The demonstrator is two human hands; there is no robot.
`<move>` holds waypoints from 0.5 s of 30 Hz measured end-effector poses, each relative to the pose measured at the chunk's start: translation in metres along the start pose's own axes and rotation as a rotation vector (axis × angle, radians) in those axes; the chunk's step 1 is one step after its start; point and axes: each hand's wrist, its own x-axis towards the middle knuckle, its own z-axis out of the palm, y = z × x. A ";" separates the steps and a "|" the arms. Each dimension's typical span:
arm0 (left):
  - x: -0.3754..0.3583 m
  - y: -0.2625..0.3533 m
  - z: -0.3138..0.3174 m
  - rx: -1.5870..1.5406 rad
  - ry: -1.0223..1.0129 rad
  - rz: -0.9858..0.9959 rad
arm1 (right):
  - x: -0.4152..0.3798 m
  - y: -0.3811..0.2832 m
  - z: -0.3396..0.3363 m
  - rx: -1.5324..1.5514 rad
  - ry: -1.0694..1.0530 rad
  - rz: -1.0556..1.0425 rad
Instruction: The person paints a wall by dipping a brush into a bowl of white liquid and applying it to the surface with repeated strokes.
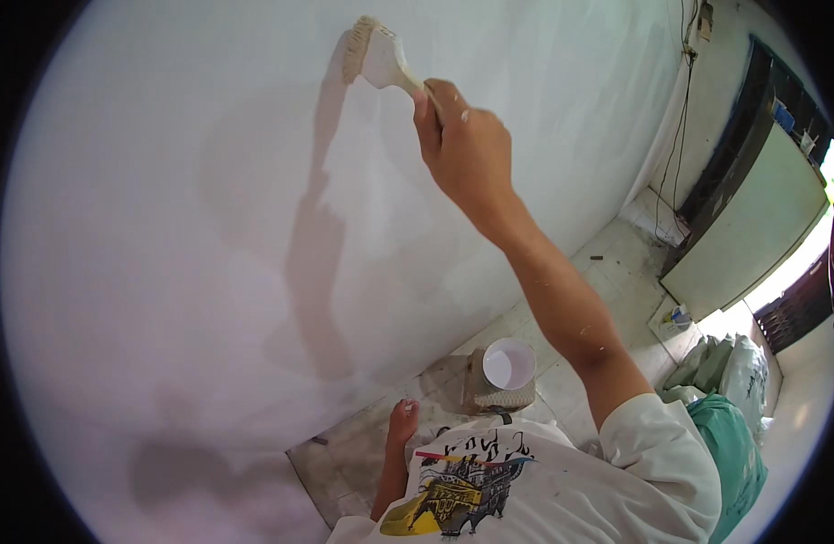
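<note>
My right hand [468, 150] is raised against the pale wall and wraps round the handle of a wide paintbrush [380, 56]. The brush's cream bristles point left and meet or nearly meet the wall surface. White specks dot my knuckles and forearm. Low beside my body, my left hand [404, 420] hangs near the foot of the wall with its fingers curled in; nothing shows in it, and some white paint marks its fingertips. To its right, a white bucket [510, 364] stands on a woven-looking block.
The white wall [163, 181] fills the left side, with shadows of my arm and the brush on it. Tiled floor [562, 272] runs along its base. At right are a leaning pale board [752, 218], a small container [678, 317], stuffed sacks [743, 376] and hanging cables [682, 127].
</note>
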 end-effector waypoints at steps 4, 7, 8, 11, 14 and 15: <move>-0.008 0.015 0.000 -0.053 0.002 -0.030 | -0.120 0.043 0.060 -0.038 -0.111 0.042; -0.010 0.014 -0.001 -0.036 0.000 -0.043 | -0.234 0.065 0.074 -0.136 -0.554 0.168; -0.013 0.012 -0.001 -0.042 -0.003 -0.037 | -0.249 0.066 0.071 -0.163 -0.706 0.212; -0.009 0.012 -0.004 -0.021 -0.021 -0.029 | -0.220 0.082 0.073 -0.154 -0.774 0.131; -0.010 0.016 -0.005 0.037 -0.041 -0.044 | -0.098 0.059 0.033 -0.121 -0.551 0.111; -0.009 0.016 -0.002 0.040 -0.042 -0.028 | -0.066 0.048 0.020 -0.110 -0.380 0.049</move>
